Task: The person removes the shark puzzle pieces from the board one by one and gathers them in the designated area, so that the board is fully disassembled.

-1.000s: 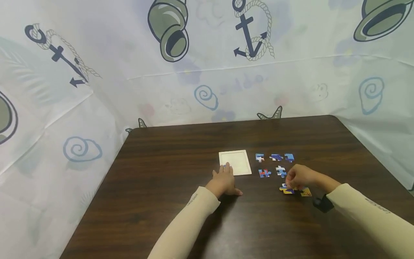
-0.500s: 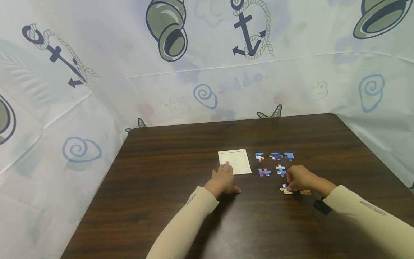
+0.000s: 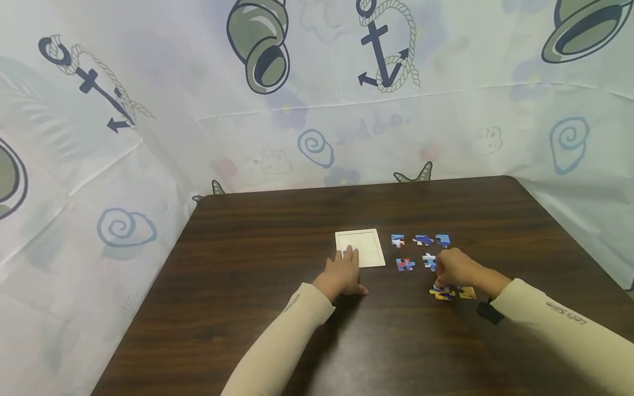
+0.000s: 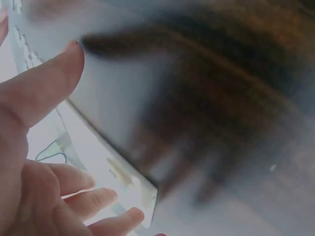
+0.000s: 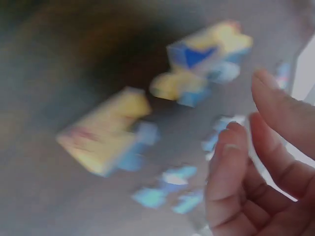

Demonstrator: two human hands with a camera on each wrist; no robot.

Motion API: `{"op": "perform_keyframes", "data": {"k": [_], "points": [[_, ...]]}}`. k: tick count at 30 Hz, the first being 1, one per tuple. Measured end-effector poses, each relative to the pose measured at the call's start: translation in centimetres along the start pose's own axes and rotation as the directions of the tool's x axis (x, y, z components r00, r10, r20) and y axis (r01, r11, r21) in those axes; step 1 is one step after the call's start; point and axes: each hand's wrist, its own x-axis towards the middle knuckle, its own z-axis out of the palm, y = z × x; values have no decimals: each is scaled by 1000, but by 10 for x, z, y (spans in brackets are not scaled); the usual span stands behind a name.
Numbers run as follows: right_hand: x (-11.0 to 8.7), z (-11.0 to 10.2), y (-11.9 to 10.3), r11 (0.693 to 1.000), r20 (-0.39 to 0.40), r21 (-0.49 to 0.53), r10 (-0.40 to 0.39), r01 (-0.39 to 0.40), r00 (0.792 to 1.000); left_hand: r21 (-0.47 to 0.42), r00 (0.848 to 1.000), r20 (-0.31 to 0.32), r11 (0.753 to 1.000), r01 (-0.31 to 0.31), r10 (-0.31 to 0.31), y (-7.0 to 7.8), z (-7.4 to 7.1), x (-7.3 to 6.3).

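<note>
My left hand [image 3: 342, 275] rests its spread fingers on the near-left corner of a white square puzzle tray [image 3: 369, 247]. A small bluish bit in the tray shows between the fingertips. My right hand [image 3: 458, 269] hovers at a yellow-and-blue jigsaw piece [image 3: 444, 293]. In the right wrist view the thumb and fingers of that hand [image 5: 261, 172] are bent and apart, with nothing between them; the same piece [image 5: 206, 49] lies on the table, blurred, beyond them. Beside it lies a yellow jigsaw piece [image 3: 466, 292]. A white-and-blue piece [image 3: 429, 262] is partly hidden by the right hand.
Right of the tray lie several other jigsaw pieces: a red-and-blue one [image 3: 405, 264], a blue-and-white one [image 3: 398, 240], a dark blue one [image 3: 422, 240] and a blue one [image 3: 443, 240]. The dark wooden table [image 3: 247, 264] meets a patterned cloth [image 3: 267, 148] behind.
My right hand has shifted slightly up and left, uncovering more of the yellow-and-blue piece, which sits a little nearer and further right. The left hand stays at the tray.
</note>
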Motion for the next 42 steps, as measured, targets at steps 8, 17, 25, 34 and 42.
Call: {"op": "perform_keyframes", "data": {"k": [8, 17, 25, 34, 42], "points": [[56, -4, -60, 974, -111, -44, -227, 223, 968, 5, 998, 43, 999, 33, -33, -8, -12, -5], [115, 41, -104, 973, -47, -92, -215, 210, 976, -37, 994, 102, 998, 43, -39, -16, 3, -10], [133, 46, -109, 986, -27, -101, -135, 132, 990, -15, 990, 139, 1000, 12, -10, -22, -2, -11], [144, 42, -106, 996, 14, -32, -78, 78, 997, -58, 986, 166, 998, 32, -22, -25, -4, -10], [142, 43, -110, 998, -5, 26, -63, 63, 998, -50, 986, 162, 998, 50, -41, -26, -3, -9]]}}
